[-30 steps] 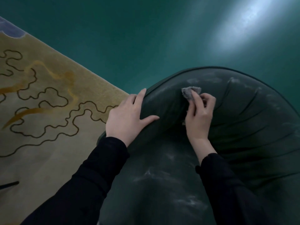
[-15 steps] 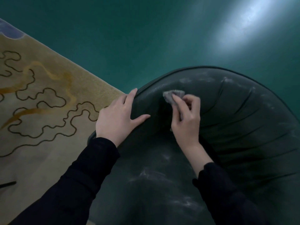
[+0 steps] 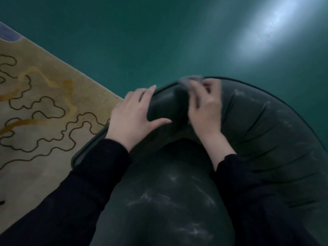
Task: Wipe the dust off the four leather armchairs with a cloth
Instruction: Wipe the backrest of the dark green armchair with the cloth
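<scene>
Over the last second the cloth [image 3: 190, 82] has been carried from the inner face of the padded back roll up to the top edge of the armchair [image 3: 266, 139], where it now overlaps the piping. The cloth is clamped in the curled fingers of the right hand [image 3: 206, 110]; motion blur indicates that a stroke is in progress. The left hand [image 3: 133, 118] has been kept on the roll's left end, fingers straight and spread, bracing it.

The wiped strip between the hands appears darker. Pale dust streaks are still seen on the seat cushion [image 3: 168, 201] and on the right part of the roll, so this armchair is judged only partly done.

Count in view:
- armchairs: one of four
- cloths: one
- hands: two
- rug [image 3: 44, 112] on the floor [image 3: 142, 41]: one
</scene>
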Motion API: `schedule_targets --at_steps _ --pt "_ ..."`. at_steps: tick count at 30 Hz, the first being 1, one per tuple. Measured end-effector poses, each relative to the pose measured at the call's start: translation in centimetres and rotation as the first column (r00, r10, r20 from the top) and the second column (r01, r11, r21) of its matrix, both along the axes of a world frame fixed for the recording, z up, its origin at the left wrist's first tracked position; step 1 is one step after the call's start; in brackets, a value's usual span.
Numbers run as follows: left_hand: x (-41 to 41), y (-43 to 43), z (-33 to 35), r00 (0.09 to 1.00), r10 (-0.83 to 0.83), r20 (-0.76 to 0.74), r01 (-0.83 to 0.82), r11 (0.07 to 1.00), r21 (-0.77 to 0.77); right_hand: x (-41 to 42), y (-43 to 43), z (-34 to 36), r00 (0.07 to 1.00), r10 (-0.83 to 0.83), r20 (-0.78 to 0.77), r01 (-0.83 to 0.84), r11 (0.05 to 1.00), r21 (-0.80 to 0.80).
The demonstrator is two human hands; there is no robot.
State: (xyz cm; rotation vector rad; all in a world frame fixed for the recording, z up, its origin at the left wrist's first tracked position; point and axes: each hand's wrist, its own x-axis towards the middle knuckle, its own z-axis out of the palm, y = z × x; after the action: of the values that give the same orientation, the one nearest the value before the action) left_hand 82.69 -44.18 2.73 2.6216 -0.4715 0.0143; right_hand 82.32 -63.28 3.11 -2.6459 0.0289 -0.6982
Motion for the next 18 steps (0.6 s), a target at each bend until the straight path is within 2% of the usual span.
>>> schedule_targets --at_steps 2,3,6,8,10,12,15,18 --pt "1.8 -2.5 0.0 0.999 -0.021 -0.044 0.022 1.000 0.013 0.1 0.8 -0.7 0.990 0.133 -0.036 -0.134 0.990 -0.050" --pt "2.5 -3.4 -0.2 0.998 -0.022 -0.060 0.023 0.999 0.029 0.2 0.3 -0.8 0.992 0.120 -0.041 -0.122 0.991 -0.051" --pt "3.3 -4.3 -0.9 0.999 -0.001 -0.044 0.006 0.994 0.106 -0.3 -3.6 -0.8 0.996 -0.085 -0.016 0.085 0.996 -0.024" --pt "3.1 -4.3 -1.3 1.000 -0.002 0.008 0.001 0.989 0.146 -0.9 -6.2 -0.5 0.964 -0.265 -0.032 0.266 0.963 0.036" --pt "3.0 -4.3 -1.6 0.999 0.002 0.037 -0.008 0.989 0.147 -1.1 -6.8 -0.4 0.929 -0.368 -0.027 0.369 0.924 0.097" --pt "3.1 -4.4 -1.7 0.999 0.008 0.032 -0.012 0.991 0.136 -0.8 -5.3 -0.6 0.956 -0.290 0.035 0.285 0.953 0.102" --pt "3.2 -4.4 -1.8 0.999 0.014 0.036 -0.018 0.992 0.122 -0.7 -2.2 -1.7 0.998 -0.014 0.060 0.014 1.000 -0.009" --pt "3.2 -4.4 -1.8 0.999 0.012 0.037 -0.016 0.993 0.113 -1.8 -2.2 -2.5 1.000 0.008 0.027 -0.008 1.000 -0.011"
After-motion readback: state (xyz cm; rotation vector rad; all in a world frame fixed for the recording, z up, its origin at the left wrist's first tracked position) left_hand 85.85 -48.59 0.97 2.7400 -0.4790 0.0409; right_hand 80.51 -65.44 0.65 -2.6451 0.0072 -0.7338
